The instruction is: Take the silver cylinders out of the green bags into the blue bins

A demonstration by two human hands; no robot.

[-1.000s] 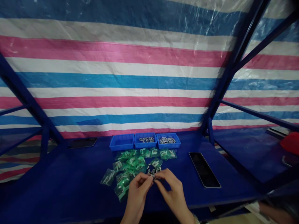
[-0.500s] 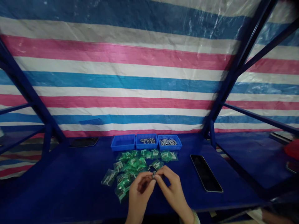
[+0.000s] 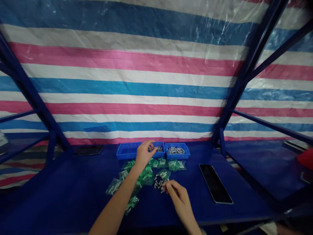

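My left hand [image 3: 144, 152] reaches over the middle blue tray [image 3: 160, 143]. Its thumb and fingers are curved and apart beside the small shiny metal parts [image 3: 158, 149] in that tray. Closer to me, my right hand [image 3: 176, 192] is closed, thumb against fingers. Whatever sits in the pinch is too small to name. Right at its fingertips lies a small cluster of black and silver pieces [image 3: 158, 181] on the blue table. Several clear bags with green and silver contents [image 3: 146, 174] spread behind and left of the cluster, partly hidden by my left forearm.
A blue tray on the right [image 3: 187, 153] holds silver cylindrical pieces; a blue tray on the left [image 3: 127, 150] stands beside the middle one. A dark phone [image 3: 215, 183] lies at right, and a flat dark device [image 3: 89, 149] at back left. Blue metal posts [image 3: 234, 94] flank the table.
My left hand has left my right hand and moved forward to the middle tray. My right hand stays near the same spot, with the black and silver cluster now more exposed.
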